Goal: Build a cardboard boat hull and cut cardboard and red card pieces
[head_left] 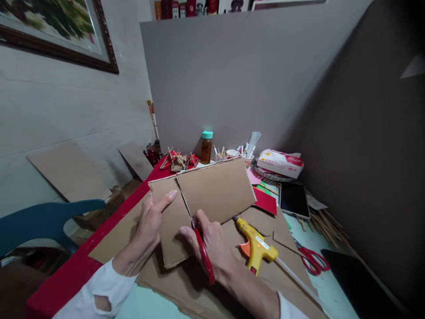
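My left hand [151, 221] grips the left part of a brown cardboard sheet [215, 190], its thumb lying on the face. My right hand [212, 246] is closed around the red handles of a pair of scissors [203, 252]. Their blade lies along a line running from the sheet's upper edge down toward my right fingers. The sheet is held tilted above larger cardboard on the table. To the right of my right hand lies a yellow hot glue gun [257, 243] with a clear glue stick in its back.
A second pair of red-handled scissors [315, 260], a tablet [294, 200] and wooden sticks [327, 226] lie at right. Behind stand a bottle [206, 148], cups of pens and a tissue pack [280, 163]. A blue chair [49, 217] stands at left.
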`<state>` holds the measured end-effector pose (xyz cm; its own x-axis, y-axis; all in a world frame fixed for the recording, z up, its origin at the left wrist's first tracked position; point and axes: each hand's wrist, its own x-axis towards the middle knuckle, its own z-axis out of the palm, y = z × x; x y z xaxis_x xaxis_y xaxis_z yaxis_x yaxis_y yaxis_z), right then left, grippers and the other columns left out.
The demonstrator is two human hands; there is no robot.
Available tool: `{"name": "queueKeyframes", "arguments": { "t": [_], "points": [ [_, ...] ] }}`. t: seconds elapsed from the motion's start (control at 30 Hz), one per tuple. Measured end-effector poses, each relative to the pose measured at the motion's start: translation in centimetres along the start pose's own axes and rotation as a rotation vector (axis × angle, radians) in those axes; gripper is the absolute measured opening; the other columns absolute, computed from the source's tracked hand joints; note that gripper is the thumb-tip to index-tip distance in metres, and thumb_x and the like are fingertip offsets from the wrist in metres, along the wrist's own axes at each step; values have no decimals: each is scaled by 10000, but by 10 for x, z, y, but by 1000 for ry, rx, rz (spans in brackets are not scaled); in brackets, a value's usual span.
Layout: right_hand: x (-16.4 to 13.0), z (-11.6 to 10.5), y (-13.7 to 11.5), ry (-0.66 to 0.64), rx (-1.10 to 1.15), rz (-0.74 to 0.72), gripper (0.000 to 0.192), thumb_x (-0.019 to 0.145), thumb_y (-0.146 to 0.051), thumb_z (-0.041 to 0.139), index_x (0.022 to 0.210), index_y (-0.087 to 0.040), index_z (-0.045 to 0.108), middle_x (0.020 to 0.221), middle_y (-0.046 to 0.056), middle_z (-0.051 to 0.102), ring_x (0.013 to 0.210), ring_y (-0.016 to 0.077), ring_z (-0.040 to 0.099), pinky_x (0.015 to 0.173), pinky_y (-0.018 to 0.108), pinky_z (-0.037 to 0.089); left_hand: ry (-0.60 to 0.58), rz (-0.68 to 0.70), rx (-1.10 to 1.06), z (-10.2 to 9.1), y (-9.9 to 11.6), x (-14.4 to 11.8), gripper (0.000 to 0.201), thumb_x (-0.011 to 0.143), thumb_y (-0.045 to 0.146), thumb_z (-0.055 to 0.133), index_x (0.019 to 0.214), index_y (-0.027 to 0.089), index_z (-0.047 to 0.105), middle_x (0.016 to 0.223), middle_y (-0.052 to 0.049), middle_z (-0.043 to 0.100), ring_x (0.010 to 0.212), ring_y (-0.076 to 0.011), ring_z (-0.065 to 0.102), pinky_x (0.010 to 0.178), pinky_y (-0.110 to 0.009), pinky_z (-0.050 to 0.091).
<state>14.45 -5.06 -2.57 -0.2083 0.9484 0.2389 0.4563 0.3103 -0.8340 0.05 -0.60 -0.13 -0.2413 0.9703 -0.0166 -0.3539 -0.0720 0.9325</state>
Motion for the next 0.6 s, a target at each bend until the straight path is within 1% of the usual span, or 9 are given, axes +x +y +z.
{"name": "queueKeyframes", "arguments": {
  "t": [0.17, 0.3, 0.37, 0.47, 0.6],
  "points": [
    [1, -11, -9, -36, 21, -3, 303, 928, -448, 554, 784, -250, 375, 590, -76, 415, 510, 119, 339, 510, 241, 253, 0, -19, -2, 3, 1, -5, 473, 558, 337, 895, 949, 146, 710, 738, -33, 769, 573, -214, 699, 534, -303, 589],
    [6, -16, -17, -65, 10, -8, 302, 932, -437, 548, 784, -256, 356, 593, -78, 400, 492, 117, 334, 492, 237, 243, -1, 15, -22, 5, 2, -9, 464, 573, 319, 887, 971, 149, 720, 799, -45, 789, 631, -213, 724, 583, -275, 592],
    [7, -15, -17, -84, -6, 8, 270, 942, -418, 524, 798, -258, 362, 604, -71, 420, 491, 120, 341, 490, 233, 250, -4, 14, -11, 5, 2, -10, 448, 588, 327, 879, 969, 148, 724, 785, -48, 788, 619, -212, 722, 577, -273, 588],
    [7, -7, -9, -83, -30, 66, 227, 960, -408, 475, 824, -264, 364, 596, -70, 419, 481, 127, 330, 480, 233, 248, -8, -6, 19, 4, 0, -10, 445, 602, 341, 871, 972, 143, 725, 781, -53, 786, 611, -208, 717, 580, -274, 581],
    [10, 5, 2, -82, -53, 77, 193, 978, -384, 422, 839, -268, 354, 596, -69, 398, 486, 139, 331, 487, 245, 230, -23, 17, 31, 2, -3, -7, 460, 623, 355, 860, 1007, 150, 712, 829, -51, 786, 641, -206, 717, 613, -284, 574]
  ]
}}
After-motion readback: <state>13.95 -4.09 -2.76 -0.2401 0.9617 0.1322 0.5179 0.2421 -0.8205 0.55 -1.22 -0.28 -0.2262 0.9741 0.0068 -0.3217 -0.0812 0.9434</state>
